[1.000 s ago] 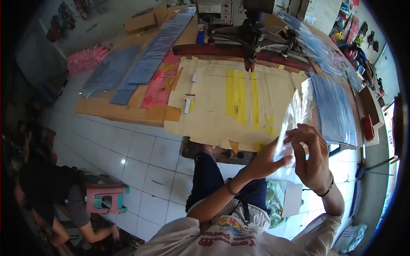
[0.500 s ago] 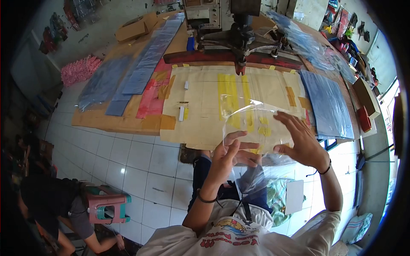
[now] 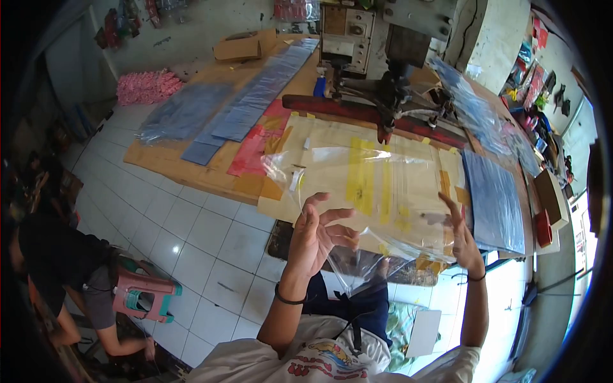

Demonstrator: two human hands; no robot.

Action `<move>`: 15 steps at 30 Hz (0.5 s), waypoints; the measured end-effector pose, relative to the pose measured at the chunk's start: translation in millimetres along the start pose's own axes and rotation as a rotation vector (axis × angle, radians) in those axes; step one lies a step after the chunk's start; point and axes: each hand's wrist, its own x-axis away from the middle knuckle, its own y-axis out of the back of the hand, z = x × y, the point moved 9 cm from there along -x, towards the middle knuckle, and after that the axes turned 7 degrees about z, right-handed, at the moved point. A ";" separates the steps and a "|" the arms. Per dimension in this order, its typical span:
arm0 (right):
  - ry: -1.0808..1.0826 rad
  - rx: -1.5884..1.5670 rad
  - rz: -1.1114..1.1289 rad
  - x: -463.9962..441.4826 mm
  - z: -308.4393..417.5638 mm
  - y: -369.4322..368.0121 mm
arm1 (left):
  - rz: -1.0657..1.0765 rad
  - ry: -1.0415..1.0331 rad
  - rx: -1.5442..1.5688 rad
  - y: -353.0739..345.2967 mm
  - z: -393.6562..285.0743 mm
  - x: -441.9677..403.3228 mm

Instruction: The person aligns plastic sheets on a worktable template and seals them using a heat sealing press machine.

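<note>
A clear plastic sheet (image 3: 319,155) is spread between my hands above the tan work board (image 3: 415,172) with its yellow tape strips. My left hand (image 3: 321,233) is at the sheet's left part, palm up, fingers apart and curved. On the right, my right hand (image 3: 463,237) is upright beside the sheet's right edge, fingers stretched out. The sheet's lower corner hangs over the board's front edge. Behind the board is a machine's red-and-black bar (image 3: 319,105) on a dark metal frame.
Stacks of bluish plastic sheets lie left (image 3: 239,115) and right (image 3: 491,198) of the board. A cardboard box (image 3: 246,46) is at the back left. At lower left a person (image 3: 70,262) bends near a pink and green stool (image 3: 147,293).
The sheet, bunched between my hands a second ago, is now spread wide. My left hand has moved left and opened; my right hand has straightened its fingers. The view has shifted.
</note>
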 end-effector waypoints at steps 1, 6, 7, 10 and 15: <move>0.072 0.045 0.032 -1.6 10.3 -0.8 | 0.010 -0.022 0.029 -0.1 -1.6 -2.1; 0.095 -0.095 0.029 3.1 40.0 -11.7 | -0.090 0.005 -0.039 9.5 2.9 -9.1; 0.014 -0.224 0.009 4.1 35.4 -12.0 | -0.118 0.020 -0.102 10.1 3.6 -12.1; -0.088 -0.437 -0.043 4.7 11.0 -12.2 | -0.115 0.035 -0.123 8.2 4.4 -20.1; -0.284 -0.362 -0.216 0.8 -30.1 -0.3 | -0.259 -0.180 -0.740 5.0 -13.1 -7.1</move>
